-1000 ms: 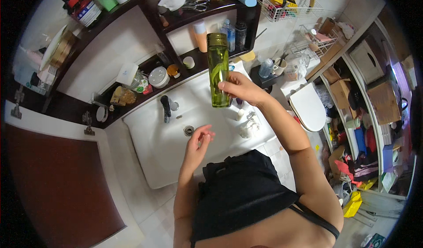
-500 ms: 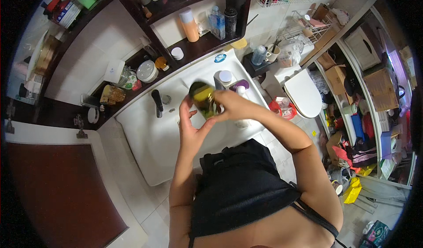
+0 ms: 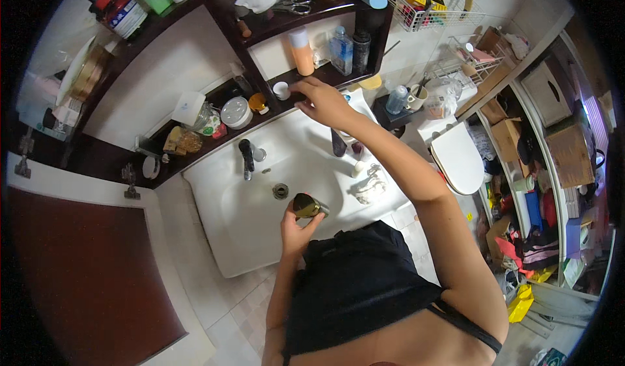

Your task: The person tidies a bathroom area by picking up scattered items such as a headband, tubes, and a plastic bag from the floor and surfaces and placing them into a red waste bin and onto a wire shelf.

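My left hand (image 3: 298, 232) is wrapped round a shiny dark-gold cylindrical container (image 3: 310, 206), tilted over the near side of the white washbasin (image 3: 244, 236). Its contents, if any, do not show. My right hand (image 3: 318, 100) is stretched out to the dark shelf behind the basin. Its fingers are apart, with the fingertips right beside a small white jar (image 3: 281, 91); whether they touch it I cannot tell. Left of this jar stand a small amber jar (image 3: 258, 102) and a wider lidded tub (image 3: 236, 113). An orange bottle (image 3: 301, 52) with a pale cap stands just behind my right hand.
A black tap (image 3: 247, 158) rises at the basin's back, near the drain (image 3: 280, 191). Bottles, one with a white top (image 3: 357, 168), stand on the basin's right ledge, partly under my right forearm. A blue bottle (image 3: 341, 52) is on the shelf. The toilet (image 3: 458, 163) is at right.
My right hand has let go of the gold container and moved up to the small white jar. My left hand has lowered the container toward me. The whole view has shifted slightly.
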`<state>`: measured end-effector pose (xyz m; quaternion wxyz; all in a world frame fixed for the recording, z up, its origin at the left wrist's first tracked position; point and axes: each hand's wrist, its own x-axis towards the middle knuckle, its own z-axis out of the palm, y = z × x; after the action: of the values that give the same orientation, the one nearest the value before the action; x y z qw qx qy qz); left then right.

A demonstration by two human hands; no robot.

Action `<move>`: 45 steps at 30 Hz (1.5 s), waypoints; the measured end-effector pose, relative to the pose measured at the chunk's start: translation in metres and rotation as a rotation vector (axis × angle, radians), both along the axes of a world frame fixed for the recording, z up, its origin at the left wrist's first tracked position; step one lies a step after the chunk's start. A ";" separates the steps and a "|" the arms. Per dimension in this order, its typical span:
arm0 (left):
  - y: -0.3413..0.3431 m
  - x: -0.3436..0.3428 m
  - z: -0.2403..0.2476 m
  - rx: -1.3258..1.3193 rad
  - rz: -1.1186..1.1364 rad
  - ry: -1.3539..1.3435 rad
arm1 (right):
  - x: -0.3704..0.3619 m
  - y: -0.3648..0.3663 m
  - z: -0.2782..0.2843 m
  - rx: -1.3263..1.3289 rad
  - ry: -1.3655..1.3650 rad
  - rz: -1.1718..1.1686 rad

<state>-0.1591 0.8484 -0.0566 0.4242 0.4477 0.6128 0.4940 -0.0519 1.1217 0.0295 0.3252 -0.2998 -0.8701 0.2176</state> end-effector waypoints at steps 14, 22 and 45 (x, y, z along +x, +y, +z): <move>-0.009 -0.005 -0.012 -0.022 0.091 0.030 | 0.050 -0.032 -0.014 -0.667 0.140 0.261; 0.046 0.015 -0.073 0.017 -0.121 -0.091 | 0.163 -0.136 -0.165 -1.001 -0.062 0.169; 0.086 0.085 -0.128 -0.013 -0.356 0.299 | 0.154 -0.153 -0.262 -0.460 -0.416 -0.384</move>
<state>-0.0745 0.9339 -0.1847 0.4117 0.6143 0.5835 0.3358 0.1016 0.9686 -0.2325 0.1001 -0.5607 -0.7739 0.2768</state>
